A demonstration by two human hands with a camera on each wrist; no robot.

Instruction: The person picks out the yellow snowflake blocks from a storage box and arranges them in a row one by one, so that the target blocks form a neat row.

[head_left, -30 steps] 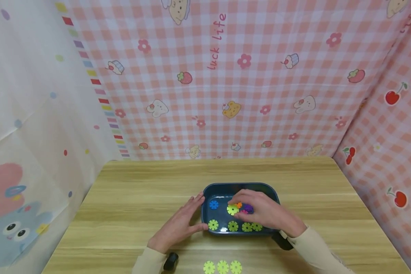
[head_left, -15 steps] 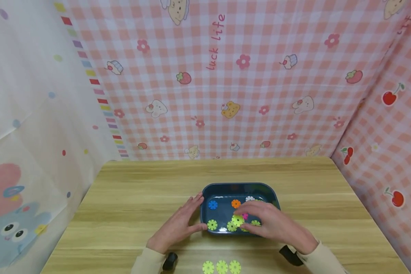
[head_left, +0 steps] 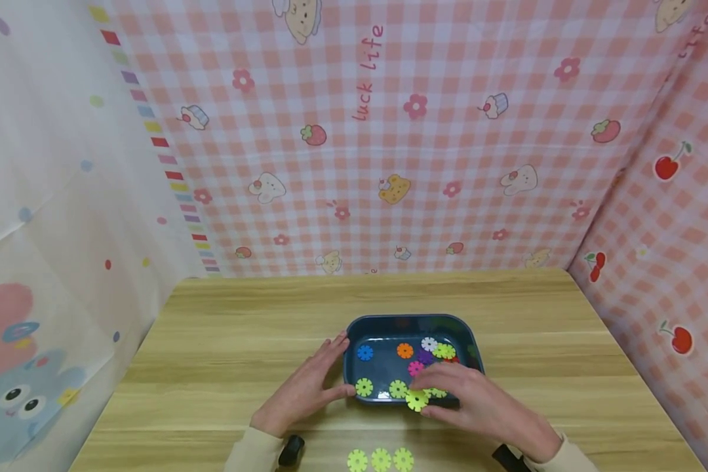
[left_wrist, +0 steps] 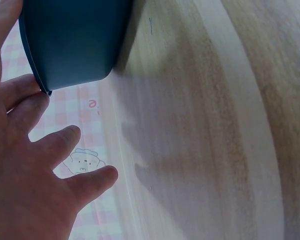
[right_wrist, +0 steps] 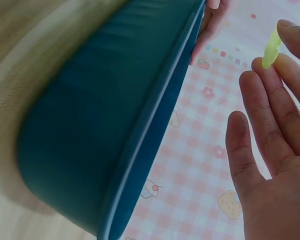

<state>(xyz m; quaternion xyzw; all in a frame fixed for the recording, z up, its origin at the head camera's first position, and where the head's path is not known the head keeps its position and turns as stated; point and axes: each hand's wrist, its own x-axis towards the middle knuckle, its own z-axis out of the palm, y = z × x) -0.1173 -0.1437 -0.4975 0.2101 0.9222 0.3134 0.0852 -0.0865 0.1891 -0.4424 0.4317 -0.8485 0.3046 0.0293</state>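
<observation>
A dark blue-green rectangular tray [head_left: 413, 316] stands on the table with several notched plastic discs in it. My left hand [head_left: 303, 390] rests against its left end, fingers fairly straight; in the left wrist view the fingertips touch the rim of the tray [left_wrist: 77, 45] and the other fingers spread apart. Between thumb and fingers my right hand [head_left: 478, 400] pinches a yellow-green disc [head_left: 416, 400], over the tray's front rim. The right wrist view shows this disc [right_wrist: 272, 48] edge-on. Inside lie a blue disc [head_left: 364, 353], an orange disc [head_left: 404, 351] and a pink disc [head_left: 415, 368].
Three yellow-green discs [head_left: 381, 460] lie in a row on the wooden table [head_left: 259, 308] near its front. A white disc [head_left: 429, 344] sits at the tray's back right, beside yellow-green ones. Patterned cloth [head_left: 354, 151] hangs behind and at both sides.
My right hand has carried the pinched yellow-green disc from the tray's middle toward me, to the front rim. The discs at the back right have come into sight. My left hand stays at the tray.
</observation>
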